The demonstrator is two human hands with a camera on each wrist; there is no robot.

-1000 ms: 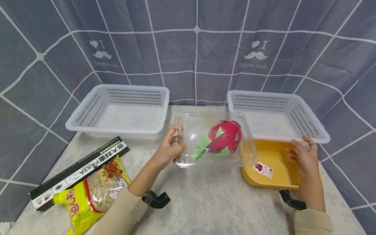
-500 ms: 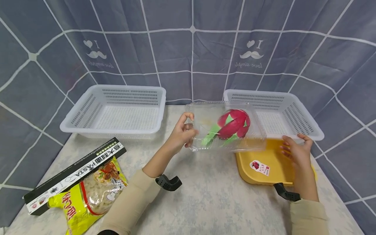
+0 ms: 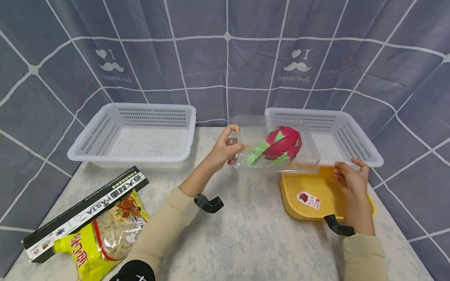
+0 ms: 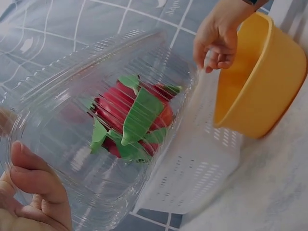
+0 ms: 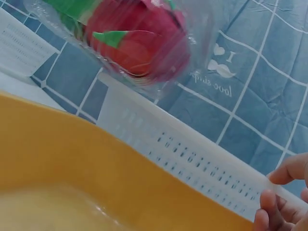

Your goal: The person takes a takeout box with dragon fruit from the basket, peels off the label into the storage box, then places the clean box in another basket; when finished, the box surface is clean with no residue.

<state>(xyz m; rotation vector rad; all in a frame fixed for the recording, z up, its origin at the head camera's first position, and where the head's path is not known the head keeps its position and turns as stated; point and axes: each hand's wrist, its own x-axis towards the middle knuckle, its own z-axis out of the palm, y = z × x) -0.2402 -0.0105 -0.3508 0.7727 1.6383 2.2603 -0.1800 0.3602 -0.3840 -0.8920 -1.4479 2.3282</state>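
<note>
My left hand [image 3: 223, 151] grips the left end of a clear plastic clamshell box [image 3: 309, 158]. Inside lies a pink dragon fruit [image 3: 289, 141] with green scales, also plain through the lid in the left wrist view. The box hangs tilted, overlapping the left part of the right white basket [image 3: 359, 139] in the head view. At that basket's near rim, my right hand [image 3: 352, 181] pinches the edge between thumb and fingers, as the right wrist view shows. Just below sits a yellow bin [image 3: 325, 195] with a small fruit sticker [image 3: 308, 200], partly covered by my right forearm.
Another white slotted basket [image 3: 154, 132] stands at the back left. A long black pasta box [image 3: 88, 212] lies at the left, with a yellow noodle bag [image 3: 105, 234] against it. Behind the table hangs a blue-grey checked curtain [image 3: 197, 62].
My left hand has carried the clamshell box away from me and to the right, toward the right basket. My right hand has stayed at the basket's rim. The whole head view has shifted slightly.
</note>
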